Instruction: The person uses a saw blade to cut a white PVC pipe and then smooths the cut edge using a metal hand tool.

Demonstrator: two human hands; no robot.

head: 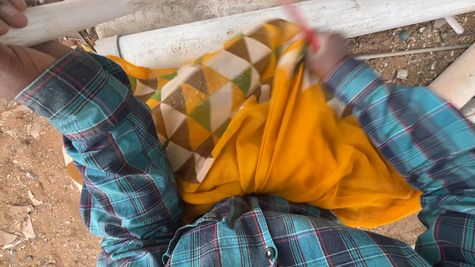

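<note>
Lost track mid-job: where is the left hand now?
Head view, top-left corner: the left hand grips a white pipe, above the plaid sleeve.

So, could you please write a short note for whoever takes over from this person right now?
Left hand: closed around a long white pipe, upper left.
Right hand: blurred, gripping a thin red tool; what kind is unclear.
A second long white pipe lies across the sandy ground, beyond the yellow patterned cloth over the lap.
No finished work shows; what remains cannot be judged.

no packages, no labels, signs or screens
</note>
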